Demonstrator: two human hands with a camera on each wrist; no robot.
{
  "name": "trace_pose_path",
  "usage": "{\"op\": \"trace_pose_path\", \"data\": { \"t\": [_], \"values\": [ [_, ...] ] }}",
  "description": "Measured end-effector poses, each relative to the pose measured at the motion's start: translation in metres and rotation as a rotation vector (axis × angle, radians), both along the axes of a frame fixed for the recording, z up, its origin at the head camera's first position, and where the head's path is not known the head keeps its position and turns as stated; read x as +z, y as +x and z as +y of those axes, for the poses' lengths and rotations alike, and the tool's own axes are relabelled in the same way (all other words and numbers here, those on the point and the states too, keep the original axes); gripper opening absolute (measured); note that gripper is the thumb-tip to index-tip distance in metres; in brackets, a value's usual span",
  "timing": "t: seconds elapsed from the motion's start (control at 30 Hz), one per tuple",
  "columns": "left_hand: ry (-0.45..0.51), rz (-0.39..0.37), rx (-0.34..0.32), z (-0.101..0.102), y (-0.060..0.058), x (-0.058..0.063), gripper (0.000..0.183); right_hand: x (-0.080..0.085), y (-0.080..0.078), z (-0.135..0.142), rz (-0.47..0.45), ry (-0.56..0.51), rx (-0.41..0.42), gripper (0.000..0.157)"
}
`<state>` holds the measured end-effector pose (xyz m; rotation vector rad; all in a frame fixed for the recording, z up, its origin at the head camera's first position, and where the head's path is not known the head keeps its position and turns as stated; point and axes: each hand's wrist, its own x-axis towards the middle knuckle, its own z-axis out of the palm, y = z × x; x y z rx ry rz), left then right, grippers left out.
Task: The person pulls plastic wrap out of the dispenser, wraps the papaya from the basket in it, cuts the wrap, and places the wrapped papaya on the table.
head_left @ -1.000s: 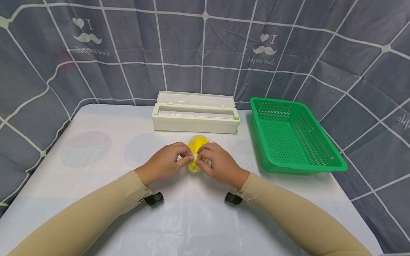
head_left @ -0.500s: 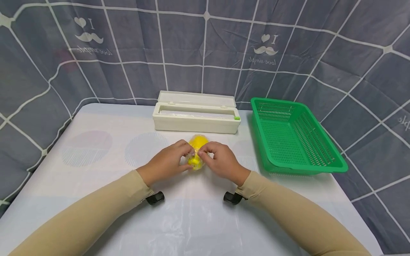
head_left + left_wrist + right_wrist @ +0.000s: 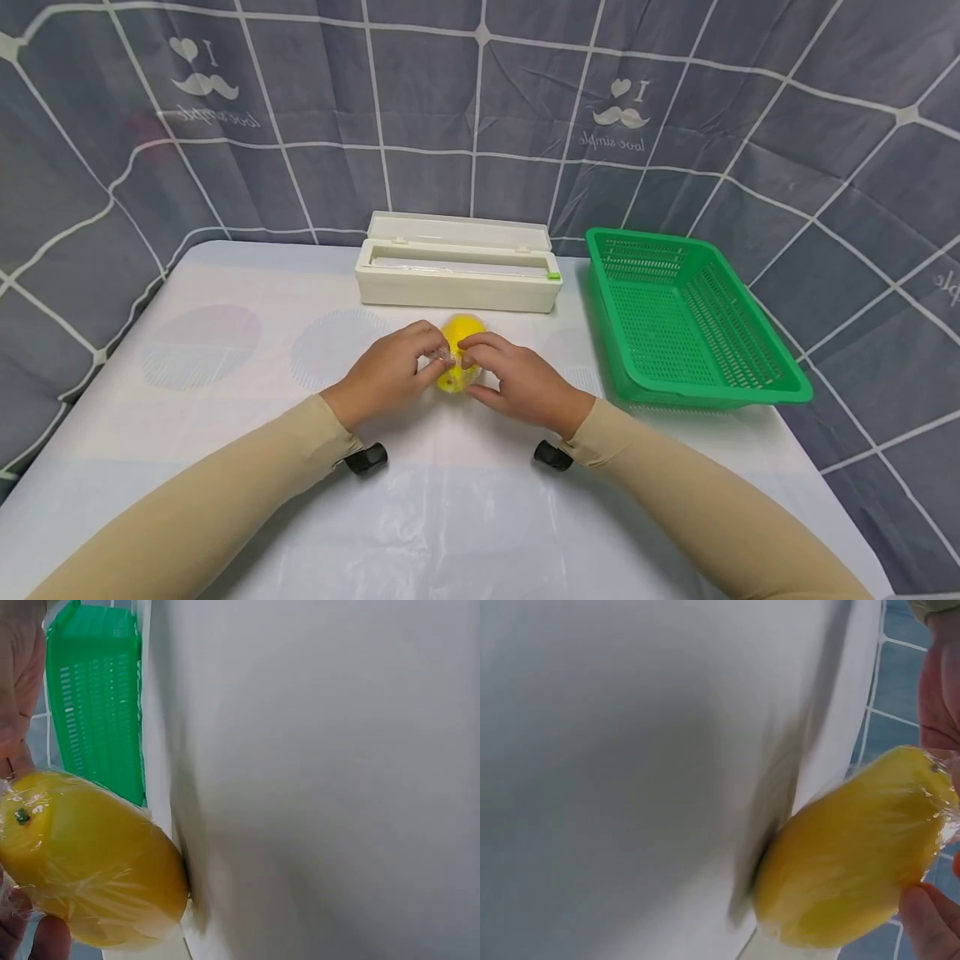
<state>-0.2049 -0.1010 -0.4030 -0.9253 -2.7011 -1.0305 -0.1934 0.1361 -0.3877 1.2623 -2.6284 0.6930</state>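
A smooth yellow fruit (image 3: 462, 330) in clear plastic wrap lies on the table between both hands. Its small green stem end (image 3: 22, 816) shows through the film. My left hand (image 3: 387, 377) pinches a bunched end of the plastic wrap (image 3: 442, 357) at the fruit's left side. From the right, my right hand (image 3: 525, 383) curves over the fruit, its bent fingers on the wrapped top and the thumb near the front end. In the right wrist view, a fingertip (image 3: 922, 919) presses on the wrapped fruit (image 3: 847, 855).
Behind the hands stands a long white wrap dispenser (image 3: 457, 292), its lid raised, with a roll inside and a green slider (image 3: 553, 276). A green plastic basket (image 3: 622, 367) sits at the right. A grey checked curtain (image 3: 420, 100) hangs behind the white-covered table (image 3: 450, 517).
My right thumb has moved apart from the forefinger after the two were close together, and the fingers lie over the fruit. The left hand has stayed near the gathered film.
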Motion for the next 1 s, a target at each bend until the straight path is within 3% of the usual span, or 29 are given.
{"op": "trace_pose_path", "data": {
  "t": [0.2, 0.33, 0.57, 0.77, 0.9, 1.0],
  "values": [
    [0.013, -0.046, 0.011, 0.002, 0.0, 0.004, 0.007, -0.002, -0.001, -0.004, 0.236, 0.055, 0.013, 0.022],
    [0.007, -0.073, 0.014, 0.002, 0.0, 0.005, 0.009, -0.001, -0.003, -0.006, 0.306, 0.089, 0.022, 0.016],
    [0.019, -0.087, -0.052, -0.004, -0.001, 0.005, 0.008, 0.0, -0.004, -0.009, 0.166, 0.002, -0.03, 0.006],
    [-0.033, 0.003, -0.063, 0.001, -0.001, 0.001, 0.035, -0.002, -0.003, -0.014, 0.079, -0.135, -0.129, 0.005],
    [-0.045, 0.082, -0.035, 0.006, 0.0, -0.001, 0.027, -0.002, -0.001, -0.018, 0.046, -0.16, -0.198, 0.007],
    [-0.03, 0.081, -0.036, 0.007, 0.001, 0.0, 0.018, 0.001, 0.001, -0.019, -0.01, -0.166, -0.26, 0.016]
  ]
}}
